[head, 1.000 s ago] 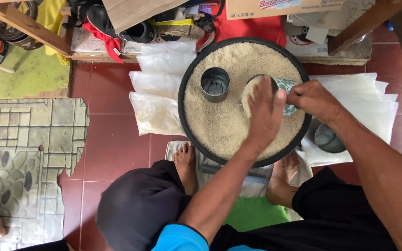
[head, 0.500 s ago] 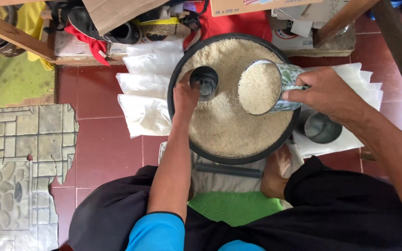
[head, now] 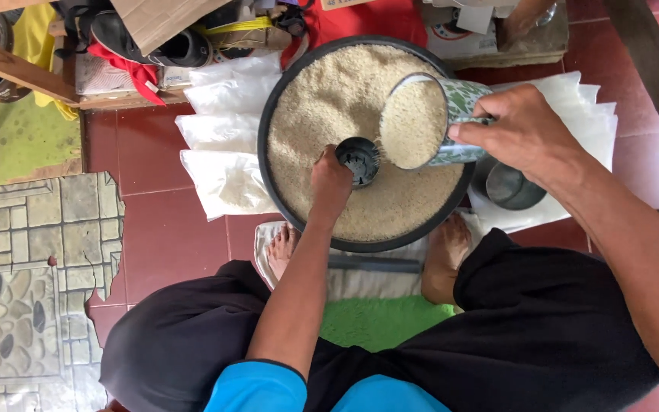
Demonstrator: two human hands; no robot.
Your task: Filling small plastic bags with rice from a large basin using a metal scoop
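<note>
A round black basin point(head: 268, 177) full of raw rice sits on the floor before me. My left hand point(head: 331, 183) grips a small dark cup point(head: 358, 159) standing in the rice near the middle. My right hand point(head: 524, 133) holds a green patterned mug point(head: 463, 103) by its handle, tilted sideways above the basin. The mug is filled to the brim with rice, and its mouth hangs just right of the dark cup.
Filled clear bags of rice point(head: 219, 130) lie left of the basin, and empty bags point(head: 581, 107) lie on the right with a metal cup point(head: 514, 187) on them. My bare feet point(head: 444, 255) rest on a cloth below the basin. Cardboard boxes and clutter point(head: 162, 30) line the far side.
My left hand left the mug and took hold of the dark cup. My right hand lifted the rice-filled mug and brought it closer to that cup, tilting it.
</note>
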